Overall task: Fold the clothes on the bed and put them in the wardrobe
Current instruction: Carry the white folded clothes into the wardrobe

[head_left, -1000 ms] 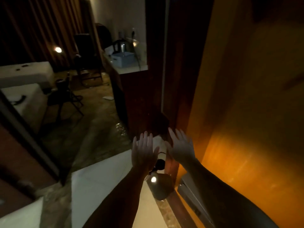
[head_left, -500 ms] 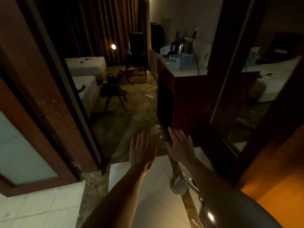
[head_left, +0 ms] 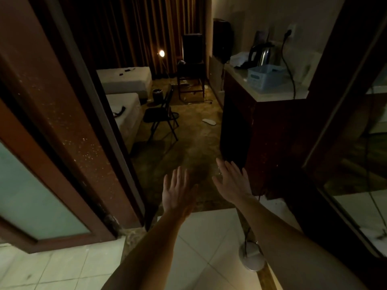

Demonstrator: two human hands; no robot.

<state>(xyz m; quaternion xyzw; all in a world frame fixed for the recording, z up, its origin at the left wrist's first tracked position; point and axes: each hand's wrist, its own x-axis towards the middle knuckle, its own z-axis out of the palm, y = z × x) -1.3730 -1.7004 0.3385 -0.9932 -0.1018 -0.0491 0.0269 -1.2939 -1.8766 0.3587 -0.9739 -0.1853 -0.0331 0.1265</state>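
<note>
From the head camera, the person's left hand (head_left: 178, 190) and right hand (head_left: 232, 181) are reaching forward side by side, slightly apart, over the edge where the pale floor tiles (head_left: 201, 248) are meeting the dark patterned carpet (head_left: 188, 143). Each hand's grip is lying wide open, fingers straight and spread, holding nothing.

Taking the black folding chair (head_left: 161, 116) on the carpet as landmark: the nearer white bed (head_left: 127, 114) is standing just to the left of it, with a small dark item (head_left: 119, 110) lying on top, too dim to say whether it is clothing. A second white bed (head_left: 125, 79) is sitting beyond it, up and left of the chair, with small dark bits on it. A dark wooden chair (head_left: 191, 80) is standing behind the folding chair, beside a lit floor lamp (head_left: 161, 53) in front of brown curtains (head_left: 136, 28). To the right of the chair, a dark wooden cabinet with a pale table top (head_left: 278, 91) is carrying a light blue plastic basket (head_left: 263, 76) and a steel kettle (head_left: 266, 55). A pale slipper (head_left: 209, 121) is lying on the carpet between chair and cabinet. Nearer, left of the chair, a brown door with a frosted glass panel (head_left: 31, 195) is standing open. No wardrobe can be made out for certain
</note>
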